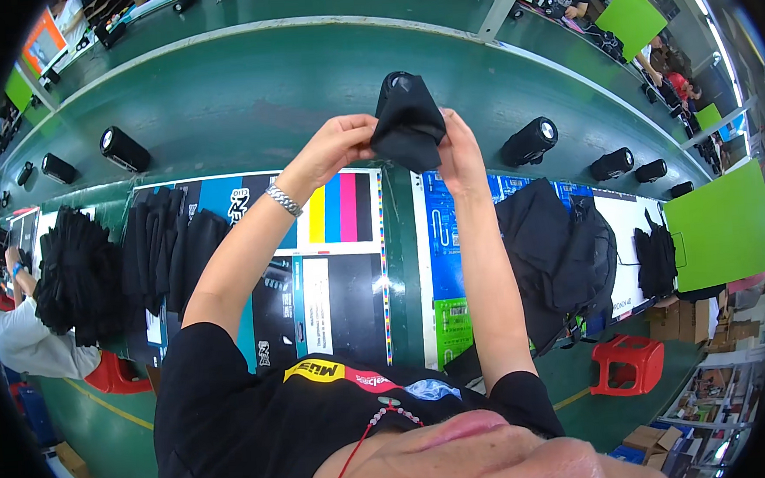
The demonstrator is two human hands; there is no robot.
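Green workbench (242, 99) runs under everything, printed cardboard sheets (340, 268) laid flat on it straight below the grip. Left of the grip: stack of black fabric pouches (169, 252), a bigger heap (74, 275) further out. Right and below: pile of black bags (559, 254). Black cylinder speakers lie on the bench, 1 just right of the grip (530, 141), 1 well left (123, 150).

Work item: black fabric pouch (408, 123), held up off the bench between both hands, a round dark end showing at its top, likely a speaker inside, can't confirm.

Left hand (333, 150) is closed, pinching the pouch's left edge with thumb and fingers. Right hand (454, 151) is closed on the right side, fingers mostly behind the cloth.

Handling, judged: cloth is soft, limp, creases at the pinch points, light alone. If a speaker is in it, weight sits centrally and could slip through smooth fabric. Best hold: both edges near the opening, or palm under the bottom.
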